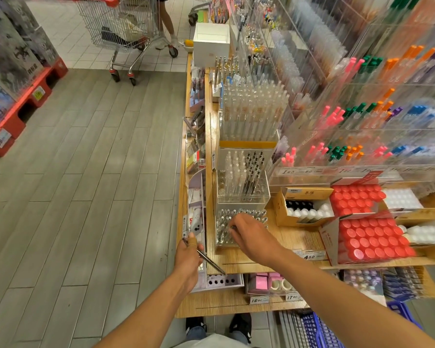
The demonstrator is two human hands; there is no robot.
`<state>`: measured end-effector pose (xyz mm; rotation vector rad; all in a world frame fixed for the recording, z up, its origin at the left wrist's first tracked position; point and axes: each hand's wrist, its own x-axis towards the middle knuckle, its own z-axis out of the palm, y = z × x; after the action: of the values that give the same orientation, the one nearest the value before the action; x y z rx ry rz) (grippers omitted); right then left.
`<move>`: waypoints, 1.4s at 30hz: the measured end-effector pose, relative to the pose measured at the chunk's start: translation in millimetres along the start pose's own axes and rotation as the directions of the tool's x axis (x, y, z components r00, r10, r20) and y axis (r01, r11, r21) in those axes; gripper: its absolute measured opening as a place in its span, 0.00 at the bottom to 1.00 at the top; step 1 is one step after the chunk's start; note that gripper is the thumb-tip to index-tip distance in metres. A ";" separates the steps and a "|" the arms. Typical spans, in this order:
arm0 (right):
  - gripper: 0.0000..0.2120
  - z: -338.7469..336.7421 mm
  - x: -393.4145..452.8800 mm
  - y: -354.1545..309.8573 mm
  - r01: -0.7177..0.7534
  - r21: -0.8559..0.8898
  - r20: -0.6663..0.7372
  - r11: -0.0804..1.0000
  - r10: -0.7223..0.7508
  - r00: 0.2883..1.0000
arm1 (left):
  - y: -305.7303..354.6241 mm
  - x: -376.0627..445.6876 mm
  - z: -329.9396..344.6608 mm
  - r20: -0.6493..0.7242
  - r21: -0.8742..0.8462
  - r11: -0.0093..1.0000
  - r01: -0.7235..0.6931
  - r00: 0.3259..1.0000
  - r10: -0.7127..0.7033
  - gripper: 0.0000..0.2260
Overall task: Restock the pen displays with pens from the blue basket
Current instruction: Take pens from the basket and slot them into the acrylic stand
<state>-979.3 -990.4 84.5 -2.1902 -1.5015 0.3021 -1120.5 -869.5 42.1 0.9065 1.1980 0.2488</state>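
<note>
Your left hand holds a pen with a slim metallic barrel that shines dull silver. At one o'clock from it, under your right hand, the pen display is clear, glossy plastic, and the pens in it glint like polished metal. The table looks like pale wood with a fine matt grain. At three o'clock, the bottle caps are smooth red plastic in plain cardboard boxes. At five o'clock, the blue basket is moulded plastic lattice. The floor shows grey, matt wood-look planks.
</note>
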 end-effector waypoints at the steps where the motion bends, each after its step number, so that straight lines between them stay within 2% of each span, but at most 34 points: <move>1: 0.06 2.7 0.1 1.3 0.013 -0.024 0.007 1.000 -0.013 1.000 | 0.2 -0.3 0.1 0.009 0.012 1.000 -0.014 1.000 0.013 0.10; 7: 0.08 17.5 1.1 6.8 0.018 -0.106 -0.013 0.994 -0.019 1.000 | 1.0 -4.0 4.4 0.042 0.049 0.993 -0.103 0.994 0.101 0.08; 15: 0.01 20.7 1.2 1.9 0.057 -0.193 -0.069 0.980 -0.072 0.995 | 5.4 -7.4 3.8 0.106 0.235 0.938 -0.255 0.966 0.236 0.06; 18: 0.02 22.5 4.7 -1.4 0.037 -0.213 -0.068 0.976 -0.053 0.996 | 8.2 -8.9 4.5 0.164 0.348 0.864 -0.363 0.931 0.325 0.04; 21: 0.09 21.8 0.4 0.6 0.055 -0.212 -0.069 0.976 -0.071 0.995 | 10.1 -9.6 6.2 0.250 0.442 0.735 -0.514 0.857 0.450 0.04; 23: 0.14 20.4 -10.6 6.4 0.060 -0.109 -0.114 0.992 -0.072 0.991 | 10.6 -9.0 6.4 0.311 0.491 0.650 -0.580 0.814 0.491 0.06; 25: 0.15 16.6 -24.5 14.4 0.022 -0.004 -0.197 1.000 -0.023 0.980 | 9.7 -8.6 6.3 0.361 0.517 0.596 -0.615 0.788 0.500 0.09; 29: 0.13 6.0 -45.9 34.8 -0.094 0.063 -0.322 0.994 0.110 0.941 | 3.2 -3.3 8.2 0.437 0.594 0.485 -0.642 0.763 0.476 0.09; 35: 0.11 1.9 -60.9 50.0 -0.197 0.095 -0.300 0.976 0.216 0.929 | -1.8 1.8 17.4 0.454 0.662 0.403 -0.632 0.766 0.455 0.09; 38: 0.09 3.2 -61.7 52.9 -0.234 0.145 -0.243 0.961 0.264 0.933 | -1.7 3.9 20.8 0.444 0.679 0.393 -0.620 0.773 0.453 0.09; 42: 0.07 4.5 -59.9 57.6 -0.267 0.191 -0.206 0.945 0.305 0.930 | 0.2 3.5 25.4 0.404 0.670 0.436 -0.601 0.787 0.465 0.09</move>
<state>-956.7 -1061.4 47.6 -2.2249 -0.9963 0.2398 -1096.8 -879.3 41.6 2.0734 0.7900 0.1477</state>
